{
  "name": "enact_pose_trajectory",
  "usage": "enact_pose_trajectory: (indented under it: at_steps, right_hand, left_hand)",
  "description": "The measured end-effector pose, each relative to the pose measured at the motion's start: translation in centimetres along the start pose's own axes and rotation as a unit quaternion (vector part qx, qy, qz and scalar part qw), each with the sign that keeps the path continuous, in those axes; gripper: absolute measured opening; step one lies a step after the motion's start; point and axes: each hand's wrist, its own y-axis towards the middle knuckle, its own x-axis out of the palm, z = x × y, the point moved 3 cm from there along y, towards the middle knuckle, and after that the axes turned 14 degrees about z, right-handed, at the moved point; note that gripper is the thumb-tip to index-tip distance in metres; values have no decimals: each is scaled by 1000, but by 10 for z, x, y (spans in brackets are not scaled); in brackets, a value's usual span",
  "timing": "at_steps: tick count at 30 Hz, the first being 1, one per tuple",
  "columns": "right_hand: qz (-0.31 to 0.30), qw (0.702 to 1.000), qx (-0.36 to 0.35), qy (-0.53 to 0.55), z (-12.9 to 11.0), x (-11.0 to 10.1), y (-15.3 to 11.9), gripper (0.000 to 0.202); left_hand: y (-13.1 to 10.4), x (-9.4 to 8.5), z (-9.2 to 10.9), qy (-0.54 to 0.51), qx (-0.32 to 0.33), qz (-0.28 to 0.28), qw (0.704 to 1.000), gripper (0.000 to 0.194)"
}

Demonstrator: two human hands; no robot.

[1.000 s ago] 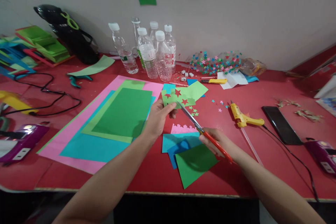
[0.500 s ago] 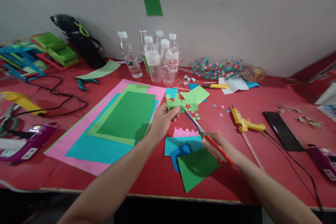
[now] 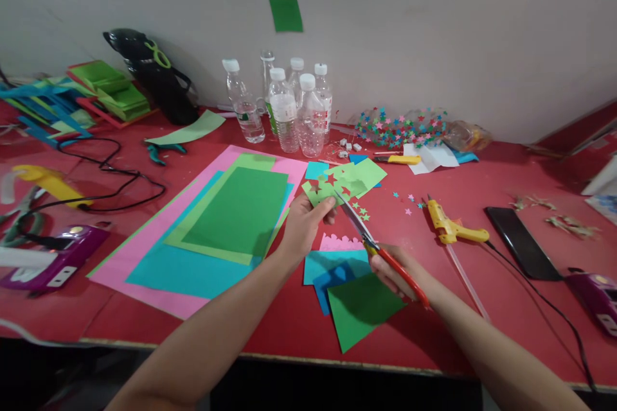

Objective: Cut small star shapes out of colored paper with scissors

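Note:
My left hand (image 3: pixel 308 218) pinches the near edge of a light green paper (image 3: pixel 322 187) that has several star-shaped holes cut through it. In my right hand (image 3: pixel 393 270) are scissors (image 3: pixel 359 225) with red handles, their blade tips touching the paper close to my left thumb. Small green paper stars (image 3: pixel 361 212) lie on the table just beyond the blades. Beneath the scissors are a pink strip with a scalloped edge (image 3: pixel 337 243), a blue paper (image 3: pixel 328 266) and a dark green sheet (image 3: pixel 361 311). The inner fingers of my right hand are partly hidden.
Stacked coloured sheets (image 3: pixel 236 212) lie at left. Several plastic bottles (image 3: pixel 311 122) stand by the wall, next to a bottle covered in stars (image 3: pixel 405 127). To the right are a yellow glue gun (image 3: pixel 448 225) with a cord and a black phone (image 3: pixel 523 243). A yellow cutter (image 3: pixel 403 159) lies behind.
The light green paper has turned and tilted in my left hand, with its star holes shifted. The scissor tips have moved slightly right. The whole view has shifted a little.

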Motion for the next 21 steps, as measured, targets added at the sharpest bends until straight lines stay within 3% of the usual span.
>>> enact_pose_trajectory:
  at_steps: [10, 21]
  right_hand:
    - [6, 999, -16, 34, 9, 8, 0, 43]
    - [23, 998, 49, 41, 2, 14, -3, 38]
  left_hand:
    - [-5, 3, -5, -32, 2, -11, 999, 13]
    - [-6, 5, -7, -31, -21, 11, 999, 14]
